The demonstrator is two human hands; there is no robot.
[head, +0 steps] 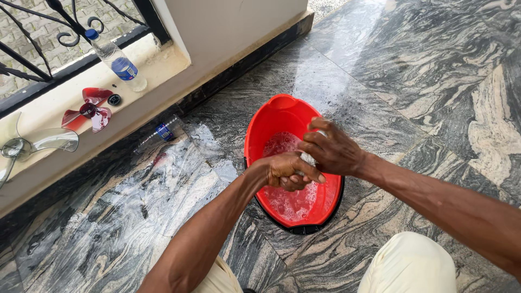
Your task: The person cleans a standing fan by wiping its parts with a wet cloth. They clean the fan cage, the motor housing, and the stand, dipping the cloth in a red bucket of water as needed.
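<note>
White wet cloth [308, 159] sits squeezed between both hands over the round red plastic basin [271, 116] of soapy water, on the marble floor [434, 81]. Left hand [287, 171] and right hand [331, 152] both clamp tight on it, touching.

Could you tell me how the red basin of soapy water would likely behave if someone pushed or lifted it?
The red basin holds only shallow suds, so it is probably light. On the wet, glossy stone floor it would likely slide easily. Its soapy rim may be slippery, and the water would probably slosh if tilted.

The marbled stone floor [434, 81] (wet, glossy) bears a red basin [271, 116] and a fallen plastic bottle [157, 135].
</note>
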